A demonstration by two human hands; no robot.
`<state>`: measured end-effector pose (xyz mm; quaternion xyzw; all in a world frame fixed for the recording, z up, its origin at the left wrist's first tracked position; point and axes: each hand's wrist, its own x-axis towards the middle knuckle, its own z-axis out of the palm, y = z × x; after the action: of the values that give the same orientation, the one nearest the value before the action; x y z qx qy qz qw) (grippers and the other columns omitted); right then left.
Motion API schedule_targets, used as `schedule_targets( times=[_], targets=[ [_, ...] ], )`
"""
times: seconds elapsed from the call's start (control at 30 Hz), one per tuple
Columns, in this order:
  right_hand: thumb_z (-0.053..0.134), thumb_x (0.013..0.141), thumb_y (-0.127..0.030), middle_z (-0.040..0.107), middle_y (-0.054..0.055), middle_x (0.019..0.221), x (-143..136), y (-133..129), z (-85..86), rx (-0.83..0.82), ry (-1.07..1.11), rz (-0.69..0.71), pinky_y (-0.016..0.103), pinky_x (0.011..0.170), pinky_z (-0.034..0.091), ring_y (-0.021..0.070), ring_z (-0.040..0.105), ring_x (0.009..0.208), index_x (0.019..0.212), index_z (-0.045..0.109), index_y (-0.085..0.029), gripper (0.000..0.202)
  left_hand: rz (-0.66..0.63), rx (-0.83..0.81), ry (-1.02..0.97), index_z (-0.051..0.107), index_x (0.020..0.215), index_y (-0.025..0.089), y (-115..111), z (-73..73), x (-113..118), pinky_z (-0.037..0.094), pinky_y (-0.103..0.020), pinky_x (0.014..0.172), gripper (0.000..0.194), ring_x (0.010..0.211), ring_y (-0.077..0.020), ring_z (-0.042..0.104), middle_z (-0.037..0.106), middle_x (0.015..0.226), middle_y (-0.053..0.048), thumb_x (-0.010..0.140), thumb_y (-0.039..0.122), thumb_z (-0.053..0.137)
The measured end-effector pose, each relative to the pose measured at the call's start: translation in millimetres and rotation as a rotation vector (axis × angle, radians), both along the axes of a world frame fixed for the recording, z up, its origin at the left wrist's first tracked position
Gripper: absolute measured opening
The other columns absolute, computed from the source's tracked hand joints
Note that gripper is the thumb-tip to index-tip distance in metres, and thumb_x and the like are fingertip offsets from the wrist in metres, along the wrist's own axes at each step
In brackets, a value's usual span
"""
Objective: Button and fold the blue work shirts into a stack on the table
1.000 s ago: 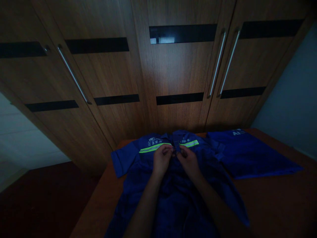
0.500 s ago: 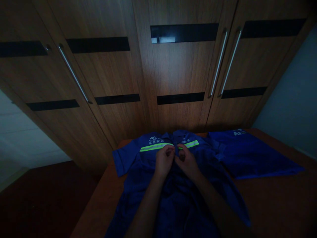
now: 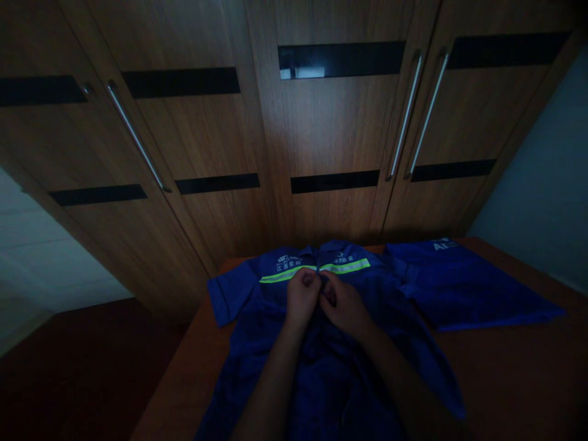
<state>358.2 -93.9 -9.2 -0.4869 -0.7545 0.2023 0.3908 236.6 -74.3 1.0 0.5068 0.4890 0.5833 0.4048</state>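
A blue short-sleeved work shirt (image 3: 261,312) lies front up, its collar towards the wardrobe. White lettering and a yellow-green reflective stripe (image 3: 349,267) cross its chest. At the middle of the front, just below the stripe, my left hand (image 3: 303,297) pinches the shirt's front edge with curled fingers. Close against it, my right hand (image 3: 342,303) is closed on the other side of the same front opening. The fingertips of both hands nearly meet. Whether a button or a zip sits between them is too dark to make out.
The shirt lies on a reddish-brown wooden table (image 3: 184,373). To its right is a folded blue garment (image 3: 473,288) with white letters. A wooden wardrobe (image 3: 331,135) with metal handles stands right behind the table. A pale wall (image 3: 542,184) is at the right.
My right hand has shifted slightly left and down, closer to my left hand. More of the reflective stripe and lettering on the right now shows. The shirt has hardly moved.
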Motion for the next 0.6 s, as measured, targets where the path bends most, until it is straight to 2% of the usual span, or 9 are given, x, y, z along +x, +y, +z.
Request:
schedule_targets(
  times=[0.13, 0.33, 0.47, 0.6],
  targets=[
    [0.05, 0.085, -0.027, 0.065, 0.0, 0.076, 1.7, 0.5, 2.9, 0.032, -0.006, -0.066, 0.028, 0.067, 0.047, 0.0163, 0.061, 0.068, 0.121, 0.054, -0.02, 0.037, -0.007, -0.024, -0.022, 0.058, 0.07, 0.018, -0.9, 1.3, -0.5, 0.038, -0.018, 0.048, 0.008, 0.049, -0.0093, 0.053, 0.057, 0.056, 0.006, 0.063, 0.015, 0.056],
    [0.046, 0.087, -0.021, 0.07, 0.007, 0.1, 2.0, 2.4, 1.1, 0.175, -0.11, -0.214, 0.029, 0.078, 0.047, 0.0191, 0.065, 0.086, 0.107, 0.063, -0.021, 0.027, -0.037, -0.026, -0.01, 0.059, 0.069, 0.018, -3.0, 1.0, 2.1, 0.037, -0.018, 0.049, 0.006, 0.05, -0.0094, 0.053, 0.059, 0.056, 0.005, 0.063, 0.018, 0.059],
    [0.048, 0.089, -0.025, 0.071, 0.005, 0.091, 6.0, 2.8, 2.8, 0.225, -0.246, -0.279, 0.028, 0.074, 0.045, 0.0192, 0.064, 0.082, 0.094, 0.066, -0.024, 0.018, -0.022, -0.002, 0.052, 0.061, 0.067, 0.018, -1.9, -1.7, 2.2, 0.036, -0.018, 0.049, 0.006, 0.052, -0.0103, 0.054, 0.059, 0.056, 0.005, 0.061, 0.016, 0.062],
    [0.049, 0.089, -0.022, 0.071, 0.004, 0.086, 10.4, 3.3, 4.7, 0.231, -0.318, -0.226, 0.026, 0.072, 0.044, 0.018, 0.063, 0.08, 0.088, 0.065, -0.025, 0.017, -0.032, 0.031, 0.106, 0.062, 0.071, 0.018, -1.2, -1.5, 0.5, 0.04, -0.02, 0.053, 0.007, 0.055, -0.012, 0.057, 0.062, 0.06, 0.004, 0.064, 0.016, 0.061]
  ],
)
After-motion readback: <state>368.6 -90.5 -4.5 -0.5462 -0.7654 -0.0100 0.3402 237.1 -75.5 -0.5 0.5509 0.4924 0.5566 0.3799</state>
